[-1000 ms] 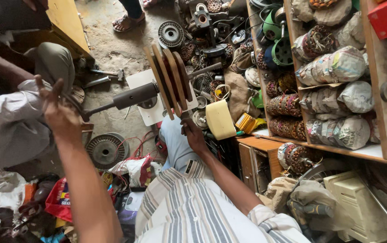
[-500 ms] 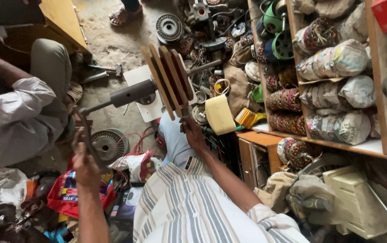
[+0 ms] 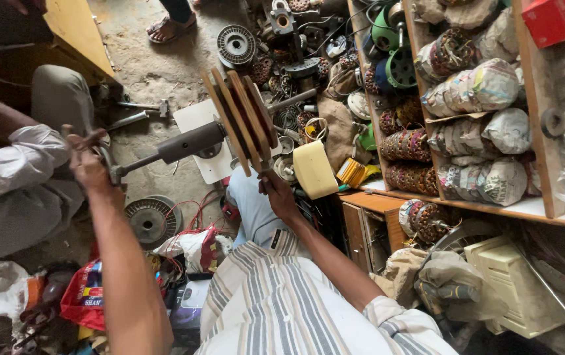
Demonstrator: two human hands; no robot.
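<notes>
The left hand [image 3: 87, 160] is clamped on the winder's crank handle [image 3: 108, 167]; the right hand [image 3: 277, 190] pinches the wooden former [image 3: 241, 120]. Fingers could catch there.

We wore a short-sleeved shirt [image 3: 282, 309] with vertical grey, white and dark stripes, a small dark tag near its hem. Light blue trousers [image 3: 253, 207] covered our leg. Both forearms were bare, and our left hand [image 3: 87, 161] and right hand [image 3: 279, 194] were ungloved.
</notes>
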